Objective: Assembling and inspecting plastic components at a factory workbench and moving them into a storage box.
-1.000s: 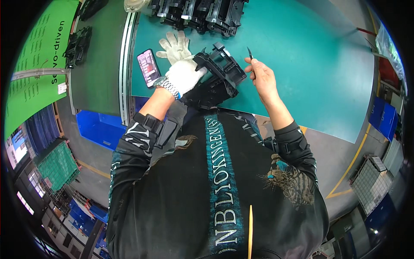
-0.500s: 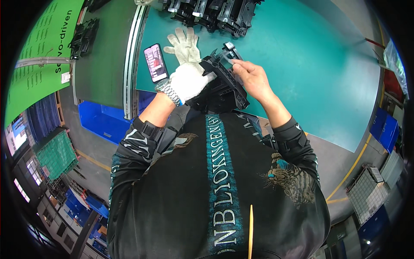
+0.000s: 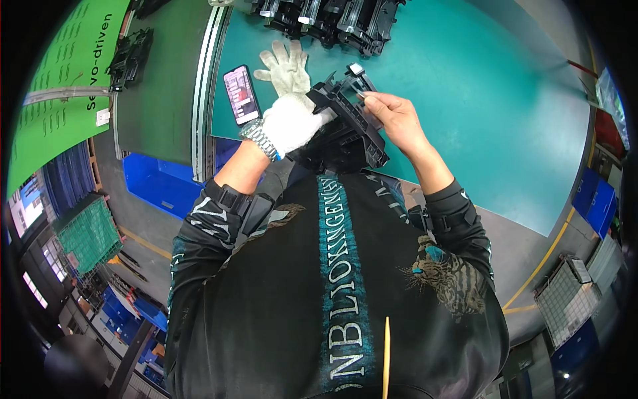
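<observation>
My left hand (image 3: pixel 291 126) wears a white knit glove and is closed on the near left side of a black plastic assembly (image 3: pixel 355 130), which it holds tilted over the near edge of the table. Bare, my right hand (image 3: pixel 399 121) is at the assembly's right side, thumb and forefinger pinched together. What lies between those fingertips is too small to name. Just beyond them, an arm with a pale, shiny end (image 3: pixel 356 68) sticks up from the assembly. Part of the assembly is hidden behind the glove.
A loose white glove (image 3: pixel 286 70) and a lit phone (image 3: pixel 240 96) lie on the green table (image 3: pixel 492 133). Several similar black assemblies (image 3: pixel 362 26) stand at its far edge. Left of it runs a dark green conveyor (image 3: pixel 163 86) with a metal rail; a blue bin (image 3: pixel 156 186) sits below.
My right hand has shifted slightly right, its fingertips still pinched by the assembly. The left hand has barely moved. A dark rounded shape has appeared at the lower left.
</observation>
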`<state>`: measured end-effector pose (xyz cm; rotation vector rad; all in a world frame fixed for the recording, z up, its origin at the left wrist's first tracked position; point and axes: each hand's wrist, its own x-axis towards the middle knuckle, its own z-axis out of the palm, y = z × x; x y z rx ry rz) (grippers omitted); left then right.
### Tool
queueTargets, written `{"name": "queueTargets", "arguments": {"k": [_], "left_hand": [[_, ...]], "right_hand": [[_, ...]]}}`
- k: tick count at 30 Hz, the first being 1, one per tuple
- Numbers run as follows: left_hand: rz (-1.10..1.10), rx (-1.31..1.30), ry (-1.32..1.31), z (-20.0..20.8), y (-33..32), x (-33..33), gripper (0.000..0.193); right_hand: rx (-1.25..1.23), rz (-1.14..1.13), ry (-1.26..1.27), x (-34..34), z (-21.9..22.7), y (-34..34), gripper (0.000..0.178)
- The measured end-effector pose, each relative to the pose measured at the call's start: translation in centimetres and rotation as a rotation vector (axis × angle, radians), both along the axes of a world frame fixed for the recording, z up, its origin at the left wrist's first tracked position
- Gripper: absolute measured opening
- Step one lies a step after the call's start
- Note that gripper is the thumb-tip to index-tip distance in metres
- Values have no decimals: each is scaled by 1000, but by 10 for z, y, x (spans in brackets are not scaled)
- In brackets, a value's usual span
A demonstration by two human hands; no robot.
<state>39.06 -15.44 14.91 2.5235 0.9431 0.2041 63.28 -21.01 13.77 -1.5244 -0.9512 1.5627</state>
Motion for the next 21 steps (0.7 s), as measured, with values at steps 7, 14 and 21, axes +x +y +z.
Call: {"name": "queueTargets", "arguments": {"k": [7,14,21], "left_hand": [[-94,48,15,-1,1,-6,23],[21,-154,98,-1,2,-7,25],[-60,-78,45,4,6,-7,25]], "right_hand": [[-38,116,276,5,-3,3,32],[20,99,288,7,-6,5,33],[2,50,168,0,-12,16,31]]}}
